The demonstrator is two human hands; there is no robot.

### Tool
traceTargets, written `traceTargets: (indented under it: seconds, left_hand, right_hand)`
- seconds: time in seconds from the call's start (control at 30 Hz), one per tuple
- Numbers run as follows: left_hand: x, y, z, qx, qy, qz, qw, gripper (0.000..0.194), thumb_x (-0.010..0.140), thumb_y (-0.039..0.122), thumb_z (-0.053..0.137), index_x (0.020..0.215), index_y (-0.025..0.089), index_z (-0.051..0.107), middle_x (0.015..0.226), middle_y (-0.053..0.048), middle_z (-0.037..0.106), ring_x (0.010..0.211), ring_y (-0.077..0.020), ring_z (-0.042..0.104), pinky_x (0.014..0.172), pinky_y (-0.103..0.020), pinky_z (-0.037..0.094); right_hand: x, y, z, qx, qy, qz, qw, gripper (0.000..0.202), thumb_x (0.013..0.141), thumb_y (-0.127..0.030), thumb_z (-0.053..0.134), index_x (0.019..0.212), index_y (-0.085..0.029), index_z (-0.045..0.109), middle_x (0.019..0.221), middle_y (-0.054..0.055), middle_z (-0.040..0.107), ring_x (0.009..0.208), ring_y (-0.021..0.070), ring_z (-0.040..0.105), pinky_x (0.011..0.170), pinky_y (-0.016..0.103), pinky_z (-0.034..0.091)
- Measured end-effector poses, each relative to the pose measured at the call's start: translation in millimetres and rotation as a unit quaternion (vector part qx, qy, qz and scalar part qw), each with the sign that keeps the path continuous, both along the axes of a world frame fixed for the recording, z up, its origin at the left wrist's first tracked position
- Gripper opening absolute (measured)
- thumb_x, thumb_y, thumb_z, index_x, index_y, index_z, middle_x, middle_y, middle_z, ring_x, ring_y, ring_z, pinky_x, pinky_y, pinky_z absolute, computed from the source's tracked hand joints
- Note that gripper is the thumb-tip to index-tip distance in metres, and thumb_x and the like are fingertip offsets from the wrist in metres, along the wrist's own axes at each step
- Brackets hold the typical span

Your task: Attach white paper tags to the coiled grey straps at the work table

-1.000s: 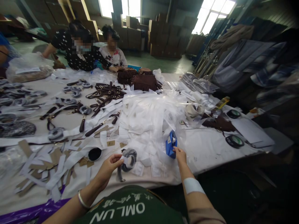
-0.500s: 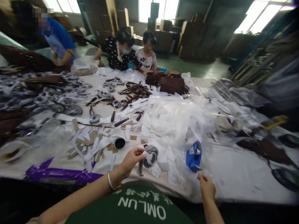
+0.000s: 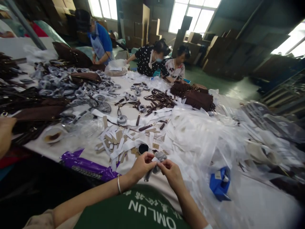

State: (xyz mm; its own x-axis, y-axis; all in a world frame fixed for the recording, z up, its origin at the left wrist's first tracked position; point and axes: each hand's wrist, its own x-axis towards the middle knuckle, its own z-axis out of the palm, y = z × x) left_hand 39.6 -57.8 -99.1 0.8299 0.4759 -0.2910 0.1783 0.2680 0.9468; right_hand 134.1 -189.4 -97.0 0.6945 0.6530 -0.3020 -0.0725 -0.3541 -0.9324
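Near the table's front edge, my left hand (image 3: 143, 165) pinches a coiled grey strap (image 3: 161, 156) wrapped in clear film, with a dark end at its top. My right hand (image 3: 170, 170) has come up against the coil's near side, its thumb and finger pressed together beside the left fingertips. A small white piece shows between the two hands; which fingers grip it is hard to tell. Right of the hands, a blue tape dispenser (image 3: 220, 184) sits on clear plastic. Just behind my left hand lies a round black disc (image 3: 143, 149).
White and tan strips (image 3: 116, 140) lie left of the hands, above a purple package (image 3: 88, 167). Brown straps (image 3: 159, 100), brown bags (image 3: 199, 99) and wrapped coils spread behind. Plastic bags (image 3: 190, 127) cover the centre right. People work across the table; another person's hand (image 3: 6, 135) shows far left.
My right hand has moved left from beside the blue dispenser to the grey coil. The view has turned left, bringing another person's hand into sight at the left edge.
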Motion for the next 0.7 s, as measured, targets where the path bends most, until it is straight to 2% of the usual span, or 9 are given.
traceTargets:
  seconds: [0.1,0.23,0.33,0.57,0.7]
  left_hand:
    - [-12,19,0.2,-0.014,-0.005,0.009,1.0,0.03,0.065,0.026,0.073,0.088,0.014,0.058,0.08,-0.006,0.067,0.076,-0.0196,0.062,0.068,-0.028,0.047]
    - [-25,37,-0.2,-0.008,-0.009,0.014,1.0,0.027,0.065,0.025,0.07,0.087,0.014,0.058,0.079,-0.003,0.066,0.076,-0.0179,0.061,0.068,-0.027,0.045]
    - [-32,43,2.5,0.008,-0.012,0.013,1.0,0.026,0.064,0.022,0.069,0.087,0.014,0.058,0.077,-0.002,0.065,0.073,-0.0161,0.058,0.066,-0.026,0.043]
    - [-48,52,17.4,0.097,-0.002,0.033,0.995,0.023,0.065,0.021,0.067,0.087,0.015,0.062,0.078,-0.002,0.064,0.071,-0.0146,0.053,0.066,-0.025,0.042]
    - [-51,52,11.6,0.142,0.007,0.064,0.988,0.022,0.067,0.025,0.067,0.087,0.016,0.064,0.078,-0.002,0.064,0.073,-0.0156,0.054,0.067,-0.026,0.042]
  right_hand:
    - [-8,15,-5.0,-0.022,-0.033,0.016,0.999,0.036,0.074,-0.053,0.065,0.072,-0.017,0.064,0.055,-0.002,0.054,0.054,0.0127,0.046,0.051,0.025,0.034]
    - [-12,29,-9.1,0.009,-0.013,0.068,0.998,0.032,0.074,-0.046,0.064,0.091,-0.019,0.068,0.066,0.001,0.063,0.06,0.016,0.054,0.056,0.026,0.042]
    - [-12,40,-14.0,0.021,0.002,0.092,0.996,0.025,0.073,-0.041,0.063,0.082,-0.019,0.069,0.071,0.004,0.067,0.064,0.0184,0.058,0.057,0.028,0.045]
    - [-13,75,-37.3,-0.017,0.031,0.067,0.997,0.02,0.06,-0.039,0.066,0.068,-0.02,0.067,0.053,0.002,0.061,0.047,0.0182,0.056,0.044,0.029,0.045]
    - [-18,82,-46.3,-0.035,-0.023,0.037,0.998,0.02,0.058,-0.044,0.067,0.061,-0.024,0.064,0.05,0.001,0.06,0.043,0.0185,0.055,0.043,0.031,0.045]
